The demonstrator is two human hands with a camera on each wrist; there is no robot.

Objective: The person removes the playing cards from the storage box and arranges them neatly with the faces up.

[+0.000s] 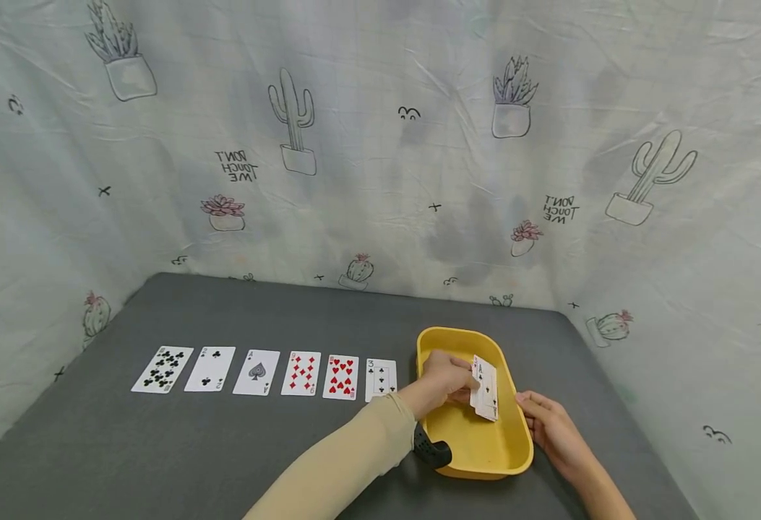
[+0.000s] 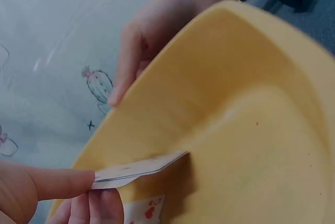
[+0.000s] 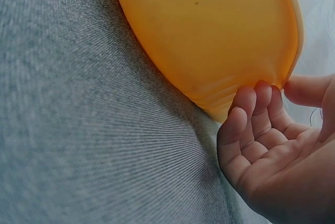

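Note:
My left hand (image 1: 448, 375) reaches over the yellow basin (image 1: 515, 451) and pinches a small stack of white playing cards (image 1: 486, 393) between thumb and fingers. In the left wrist view the stack (image 2: 141, 170) is seen nearly edge-on, tilted inside the basin. A card with red hearts (image 2: 149, 211) shows below it, partly hidden by the fingers. At the basin's right side my right hand (image 1: 552, 426) grips the rim. The right wrist view shows its thumb (image 3: 309, 90) at the rim and its curled fingers against the outer wall.
Left of the basin, several face-up cards lie in a row on the dark grey table (image 1: 159, 462), from a clubs card (image 1: 162, 370) to a three of clubs (image 1: 380, 379) near the left forearm. A pale curtain (image 1: 367, 180) printed with cacti hangs behind the table.

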